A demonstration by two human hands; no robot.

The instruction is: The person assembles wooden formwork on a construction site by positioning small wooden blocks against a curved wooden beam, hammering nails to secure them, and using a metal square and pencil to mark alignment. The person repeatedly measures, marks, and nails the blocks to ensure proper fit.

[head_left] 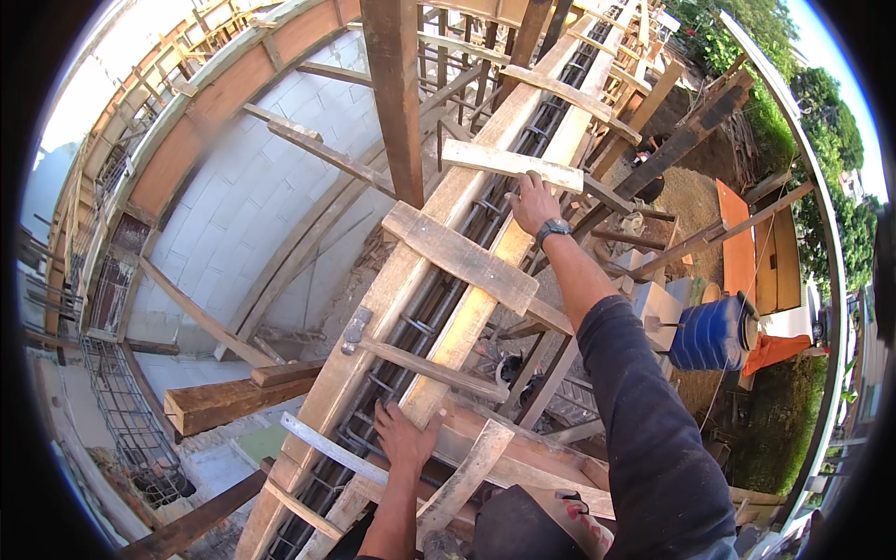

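A long wooden beam form (327, 411) runs diagonally upward through the view, with steel rebar and stirrups (417, 325) in its trough. My left hand (408, 439) rests with fingers spread at the lower end of the right-hand plank (457, 341). Farther up, my right hand (535, 203), wearing a dark watch, leans on that side of the form. Its fingertips touch the near edge of a short pale crosspiece (511, 165); its fingers look extended, not wrapped round. Between my hands a hammer (356, 330) lies across the form, below a wider wooden crosspiece (457, 257).
Left of the form stand an upright timber post (392, 103) and a pale block wall (252, 196), with a thick beam end (215, 403) lower down. At right, below the form, are a blue drum (707, 334), an orange panel (737, 243) and diagonal wooden props.
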